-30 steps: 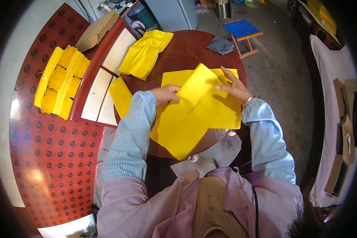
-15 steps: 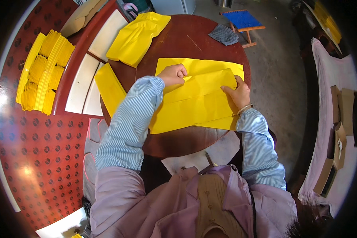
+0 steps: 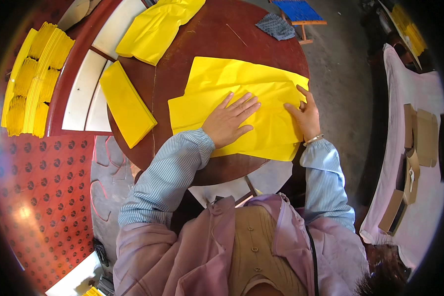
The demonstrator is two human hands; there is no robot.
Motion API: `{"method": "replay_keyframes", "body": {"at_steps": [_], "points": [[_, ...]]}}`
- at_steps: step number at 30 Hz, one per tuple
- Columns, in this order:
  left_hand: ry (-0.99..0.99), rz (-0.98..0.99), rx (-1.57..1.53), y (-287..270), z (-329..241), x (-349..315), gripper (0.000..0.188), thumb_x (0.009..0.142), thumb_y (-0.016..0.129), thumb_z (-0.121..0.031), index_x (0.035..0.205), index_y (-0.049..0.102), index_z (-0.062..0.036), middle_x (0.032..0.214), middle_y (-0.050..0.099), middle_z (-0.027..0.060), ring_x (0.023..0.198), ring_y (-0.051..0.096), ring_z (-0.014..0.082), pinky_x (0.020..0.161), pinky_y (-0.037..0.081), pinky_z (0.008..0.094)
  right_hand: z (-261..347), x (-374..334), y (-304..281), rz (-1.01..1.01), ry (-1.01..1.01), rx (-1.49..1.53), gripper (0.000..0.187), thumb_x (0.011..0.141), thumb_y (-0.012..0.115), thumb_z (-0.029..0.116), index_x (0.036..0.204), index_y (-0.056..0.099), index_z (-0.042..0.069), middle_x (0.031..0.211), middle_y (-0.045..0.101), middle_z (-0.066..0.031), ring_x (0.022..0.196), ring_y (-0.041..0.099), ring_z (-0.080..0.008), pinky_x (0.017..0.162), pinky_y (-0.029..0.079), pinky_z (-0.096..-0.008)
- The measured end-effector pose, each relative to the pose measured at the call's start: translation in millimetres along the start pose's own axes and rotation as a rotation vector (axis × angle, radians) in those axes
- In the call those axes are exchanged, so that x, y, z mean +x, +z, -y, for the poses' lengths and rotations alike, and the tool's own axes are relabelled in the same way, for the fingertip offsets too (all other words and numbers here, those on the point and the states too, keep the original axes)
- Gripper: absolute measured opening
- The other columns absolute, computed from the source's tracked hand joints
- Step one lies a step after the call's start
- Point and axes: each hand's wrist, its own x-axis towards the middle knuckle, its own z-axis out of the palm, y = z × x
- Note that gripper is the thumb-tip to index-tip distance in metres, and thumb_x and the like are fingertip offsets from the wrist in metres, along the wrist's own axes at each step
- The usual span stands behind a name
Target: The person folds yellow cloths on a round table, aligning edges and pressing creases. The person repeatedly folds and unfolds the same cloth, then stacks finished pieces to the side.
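Observation:
Two overlapping layers of creased yellow paper lie on the round dark-red table: an upper folded sheet (image 3: 195,111) over a lower sheet (image 3: 227,71) whose far part shows beyond it. My left hand (image 3: 232,118) is open, its palm and spread fingers flat on the upper sheet. At the right edge of the paper is my right hand (image 3: 307,116), its thumb on the upper sheet and its index finger bent near the far right corner. Thumb and fingers are apart there, and part of that edge is hidden under the hand.
A narrow folded yellow stack (image 3: 127,106) and a crumpled yellow sheet (image 3: 158,29) lie left on the round table (image 3: 222,34). A grey cloth (image 3: 275,26) sits at its far right edge, near a blue folding stool (image 3: 301,11). Bundled yellow paper (image 3: 34,81) stands far left.
My left hand has gone from a closed grasp on the upper sheet's far edge to lying flat on it, nearer me. My right hand's fingers have spread. The view has shifted.

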Motion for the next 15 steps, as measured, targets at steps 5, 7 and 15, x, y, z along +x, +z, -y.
{"method": "replay_keyframes", "body": {"at_steps": [5, 7, 15], "points": [[0.028, -0.036, -0.008, 4, 2, -3, 0.074, 0.108, 0.054, -0.047, 0.170, 0.028, -0.0166, 0.178, 0.025, 0.0074, 0.165, 0.019, 0.0242, 0.135, 0.005, 0.0511, -26, -22, -45, 0.288, 0.023, 0.432, 0.058, 0.114, 0.050, 0.023, 0.169, 0.029, 0.017, 0.167, 0.039, -0.0198, 0.135, 0.062, -0.0337, 0.110, 0.056, -0.0410], [0.028, -0.043, -0.021, 4, 2, -4, 0.074, 0.108, 0.053, -0.048, 0.170, 0.028, -0.0162, 0.178, 0.026, 0.0080, 0.165, 0.019, 0.0243, 0.135, 0.005, 0.0518, -37, -29, -55, 0.456, 0.029, 0.554, 0.062, 0.113, 0.055, 0.021, 0.169, 0.029, 0.016, 0.169, 0.040, -0.0174, 0.140, 0.059, -0.0348, 0.117, 0.050, -0.0410], [0.027, -0.082, -0.046, 8, 3, -5, 0.074, 0.109, 0.048, -0.055, 0.170, 0.028, -0.0181, 0.177, 0.026, 0.0061, 0.166, 0.016, 0.0234, 0.135, 0.004, 0.0530, -43, 3, -43, -0.210, -1.110, -0.913, 0.035, 0.089, 0.078, 0.021, 0.122, 0.083, 0.033, 0.143, 0.064, -0.0048, 0.132, 0.055, -0.0307, 0.119, 0.030, -0.0580]]}}
